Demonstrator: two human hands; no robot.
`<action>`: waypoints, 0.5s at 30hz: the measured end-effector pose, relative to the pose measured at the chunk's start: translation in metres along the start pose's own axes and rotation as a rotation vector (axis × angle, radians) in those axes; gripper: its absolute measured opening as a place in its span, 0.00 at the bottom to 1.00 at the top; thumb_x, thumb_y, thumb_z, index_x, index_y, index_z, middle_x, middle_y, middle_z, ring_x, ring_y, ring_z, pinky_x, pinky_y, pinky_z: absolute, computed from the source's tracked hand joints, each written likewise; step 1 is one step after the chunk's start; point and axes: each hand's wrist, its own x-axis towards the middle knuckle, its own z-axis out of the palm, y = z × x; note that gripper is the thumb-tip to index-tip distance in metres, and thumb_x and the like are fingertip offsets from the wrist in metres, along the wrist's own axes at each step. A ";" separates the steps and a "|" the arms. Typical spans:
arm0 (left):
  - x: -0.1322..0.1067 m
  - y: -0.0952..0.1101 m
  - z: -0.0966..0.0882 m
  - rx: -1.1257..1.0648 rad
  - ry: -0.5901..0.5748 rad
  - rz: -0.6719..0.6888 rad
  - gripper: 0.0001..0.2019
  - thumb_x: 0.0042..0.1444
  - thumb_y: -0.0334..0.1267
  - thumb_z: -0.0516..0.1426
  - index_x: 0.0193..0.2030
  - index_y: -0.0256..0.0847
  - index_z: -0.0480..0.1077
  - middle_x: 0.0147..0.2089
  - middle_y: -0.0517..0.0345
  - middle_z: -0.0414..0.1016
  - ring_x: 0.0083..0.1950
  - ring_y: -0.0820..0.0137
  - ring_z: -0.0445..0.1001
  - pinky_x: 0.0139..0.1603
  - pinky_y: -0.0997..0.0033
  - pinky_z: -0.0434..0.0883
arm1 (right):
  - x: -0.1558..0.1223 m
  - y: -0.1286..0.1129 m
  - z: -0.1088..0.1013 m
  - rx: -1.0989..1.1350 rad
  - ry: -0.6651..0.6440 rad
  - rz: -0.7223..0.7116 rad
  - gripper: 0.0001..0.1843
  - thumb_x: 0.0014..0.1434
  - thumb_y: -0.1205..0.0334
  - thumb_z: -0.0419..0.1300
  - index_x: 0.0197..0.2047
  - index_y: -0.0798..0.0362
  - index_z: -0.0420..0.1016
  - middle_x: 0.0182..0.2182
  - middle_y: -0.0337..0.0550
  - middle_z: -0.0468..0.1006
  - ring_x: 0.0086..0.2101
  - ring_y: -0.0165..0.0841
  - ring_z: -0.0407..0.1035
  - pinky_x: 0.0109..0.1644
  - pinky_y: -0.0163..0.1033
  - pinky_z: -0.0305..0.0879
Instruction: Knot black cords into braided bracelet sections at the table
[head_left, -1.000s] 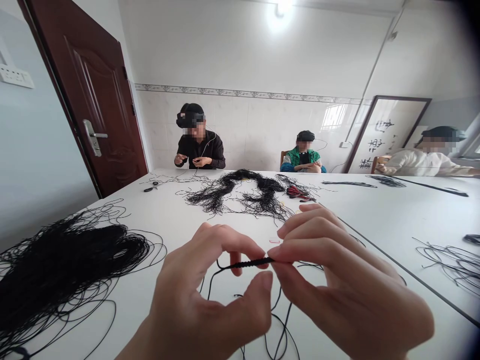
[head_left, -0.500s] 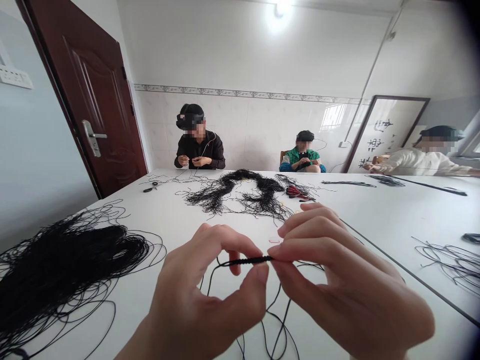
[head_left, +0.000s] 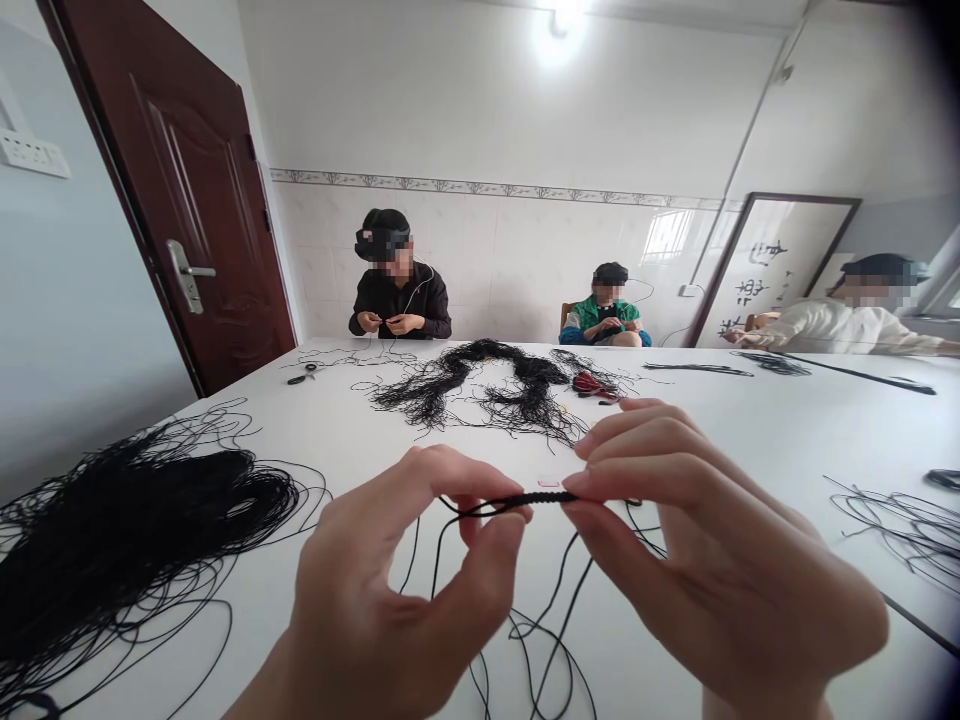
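A short braided black cord is stretched level between my two hands above the white table. My left hand pinches its left end between thumb and index finger, where loose strands come out of the braid. On the other side, my right hand grips the braid with thumb and index finger, the other fingers curled above. Thin black strands hang from the cord and loop on the table below.
A big heap of black cord lies at the left. Farther back are another cord pile, black scissors and a red-handled tool. More loose cords lie at the right. Several people sit across the table.
My right hand has moved slightly right and up along with the cord. More of the braid now shows between my fingertips; my left hand has shifted a little left.
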 end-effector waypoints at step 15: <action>0.000 0.003 -0.001 -0.024 0.055 -0.024 0.10 0.54 0.26 0.58 0.36 0.48 0.72 0.29 0.68 0.76 0.28 0.75 0.74 0.30 0.75 0.75 | 0.001 0.000 0.002 0.006 0.012 -0.016 0.15 0.54 0.81 0.62 0.40 0.52 0.72 0.28 0.38 0.72 0.33 0.33 0.70 0.39 0.47 0.67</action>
